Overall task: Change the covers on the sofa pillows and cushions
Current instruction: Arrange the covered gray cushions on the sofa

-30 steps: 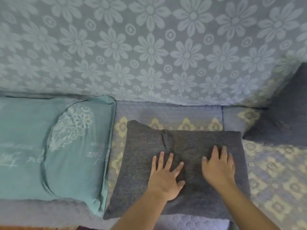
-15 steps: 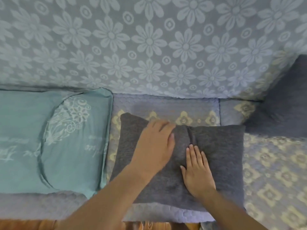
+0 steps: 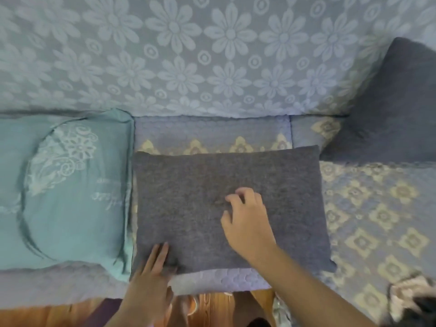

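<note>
A dark grey pillow [image 3: 212, 180] lies flat on the sofa seat, its cover smooth. My left hand [image 3: 151, 274] rests on its front left corner with the fingers straight on top and the thumb down by the front edge. My right hand [image 3: 247, 220] is over the pillow's middle, its fingers curled and the fingertips and thumb pinching the grey fabric at a small dimple. A second dark grey pillow [image 3: 391, 109] leans upright in the right corner. To the left lies a teal pillow [image 3: 70, 185] with a pale floral print.
The sofa back [image 3: 212, 55] is covered in blue-grey flowered cloth. The seat cover [image 3: 377, 220] is quilted lilac with yellow diamonds. A crumpled pale cloth [image 3: 410, 298] lies at the lower right. Wooden floor [image 3: 212, 310] shows below the seat's front edge.
My left hand slid from the pillow's far left down to its front left corner. My right hand moved to the middle and curled its fingers. The crease in the cover is gone.
</note>
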